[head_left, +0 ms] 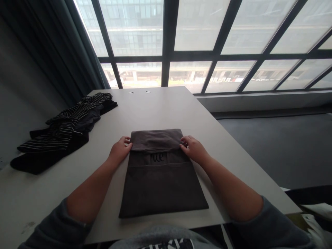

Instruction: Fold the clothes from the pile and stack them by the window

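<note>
A dark grey folded garment (160, 180) lies flat on the white table (160, 107) in front of me, its far end turned back toward me as a flap with small lettering showing just below it. My left hand (119, 150) pinches the left edge of that flap, fingers closed on the cloth. My right hand (193, 148) grips the flap's right edge the same way. Both forearms reach out from grey sleeves at the near edge.
A heap of black and white-striped clothes (62, 129) lies on the table's left side. Large windows (207, 41) with dark frames stand beyond the far edge, a dark curtain (67, 52) hangs at left, and grey floor (280, 148) drops off to the right.
</note>
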The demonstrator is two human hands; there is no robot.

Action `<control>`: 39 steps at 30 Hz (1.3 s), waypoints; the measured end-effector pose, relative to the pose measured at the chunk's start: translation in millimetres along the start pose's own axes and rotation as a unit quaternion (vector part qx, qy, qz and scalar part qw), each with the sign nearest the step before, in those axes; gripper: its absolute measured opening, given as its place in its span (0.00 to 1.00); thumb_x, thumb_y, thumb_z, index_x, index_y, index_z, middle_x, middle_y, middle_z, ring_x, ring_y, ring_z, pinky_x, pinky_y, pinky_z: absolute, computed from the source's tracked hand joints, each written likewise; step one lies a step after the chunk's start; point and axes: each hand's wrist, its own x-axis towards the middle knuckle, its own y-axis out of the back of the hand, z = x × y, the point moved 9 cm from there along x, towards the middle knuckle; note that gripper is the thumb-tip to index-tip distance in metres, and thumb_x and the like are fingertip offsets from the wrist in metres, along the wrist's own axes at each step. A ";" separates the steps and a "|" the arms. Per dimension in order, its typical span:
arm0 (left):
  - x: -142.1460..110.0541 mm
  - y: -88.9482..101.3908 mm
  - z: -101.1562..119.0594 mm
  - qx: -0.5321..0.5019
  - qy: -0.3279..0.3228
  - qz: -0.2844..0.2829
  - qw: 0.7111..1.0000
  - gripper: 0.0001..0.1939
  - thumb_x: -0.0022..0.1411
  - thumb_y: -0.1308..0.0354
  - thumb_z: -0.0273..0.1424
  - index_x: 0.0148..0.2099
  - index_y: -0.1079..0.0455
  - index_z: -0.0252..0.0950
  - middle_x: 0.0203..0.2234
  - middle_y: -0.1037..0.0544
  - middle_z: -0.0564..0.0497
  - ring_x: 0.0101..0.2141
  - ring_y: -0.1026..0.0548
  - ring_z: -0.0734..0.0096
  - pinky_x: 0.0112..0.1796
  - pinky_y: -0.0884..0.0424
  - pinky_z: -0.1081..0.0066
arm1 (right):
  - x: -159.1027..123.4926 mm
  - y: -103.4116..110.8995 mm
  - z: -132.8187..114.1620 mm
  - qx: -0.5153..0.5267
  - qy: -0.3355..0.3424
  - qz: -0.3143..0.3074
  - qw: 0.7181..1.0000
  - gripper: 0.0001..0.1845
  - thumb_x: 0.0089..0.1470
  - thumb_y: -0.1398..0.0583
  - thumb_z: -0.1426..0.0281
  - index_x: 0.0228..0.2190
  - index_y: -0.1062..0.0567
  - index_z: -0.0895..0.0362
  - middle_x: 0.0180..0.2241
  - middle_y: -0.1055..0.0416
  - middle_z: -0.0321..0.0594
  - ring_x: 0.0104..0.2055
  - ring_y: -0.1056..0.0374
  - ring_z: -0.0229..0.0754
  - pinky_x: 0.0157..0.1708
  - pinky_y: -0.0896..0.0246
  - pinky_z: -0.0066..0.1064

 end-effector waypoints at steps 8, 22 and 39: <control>-17.0 0.5 9.6 0.059 -0.019 -0.034 0.997 0.12 0.64 0.41 0.43 0.45 0.30 0.42 0.33 0.17 0.51 0.34 0.19 0.61 0.35 0.31 0.68 | -10.8 1.4 5.6 0.065 -0.007 -0.018 0.998 0.07 0.52 0.37 0.72 0.36 0.22 0.56 0.37 0.27 0.39 0.34 0.31 0.38 0.40 0.35 0.30; -176.2 22.7 73.3 0.025 -0.334 -0.140 0.932 0.05 0.70 0.41 0.37 0.43 0.29 0.43 0.42 0.23 0.48 0.41 0.24 0.64 0.42 0.26 0.67 | -124.8 46.6 -48.1 0.151 0.113 -0.071 0.979 0.07 0.63 0.36 0.64 0.41 0.19 0.51 0.46 0.23 0.46 0.49 0.25 0.47 0.50 0.27 0.38; -247.4 24.6 75.5 0.141 -0.448 0.011 0.883 0.21 0.66 0.50 0.17 0.56 0.28 0.39 0.48 0.18 0.46 0.46 0.19 0.63 0.46 0.22 0.64 | -190.5 20.9 -79.2 -0.009 0.184 -0.074 0.980 0.29 0.60 0.45 0.83 0.57 0.22 0.50 0.58 0.26 0.46 0.59 0.27 0.46 0.59 0.28 0.39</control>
